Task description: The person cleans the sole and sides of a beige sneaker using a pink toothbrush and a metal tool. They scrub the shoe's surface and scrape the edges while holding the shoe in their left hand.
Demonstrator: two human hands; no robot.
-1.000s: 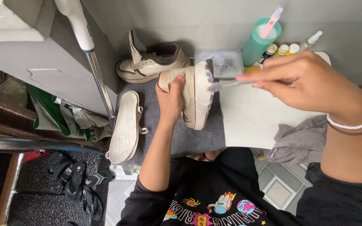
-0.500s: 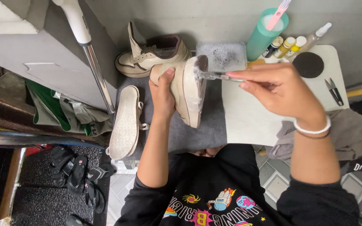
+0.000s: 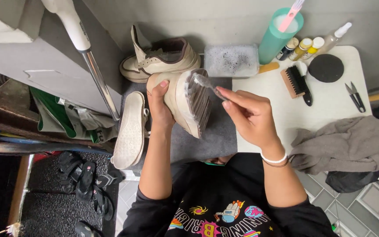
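shoe in left hand (image 3: 178, 98): cream upper, pale sole with grey dirty ridges
second shoe (image 3: 161, 59): cream with brown lining
insole (image 3: 129, 130): off-white with small dots
tub (image 3: 232, 60): clear, white foam with dark specks
tall cup (image 3: 277, 38): teal green
cloth (image 3: 347, 144): grey-brown
round pad (image 3: 326, 68): black
table top (image 3: 330, 107): white
mat (image 3: 218, 136): dark grey
wristband (image 3: 273, 159): white
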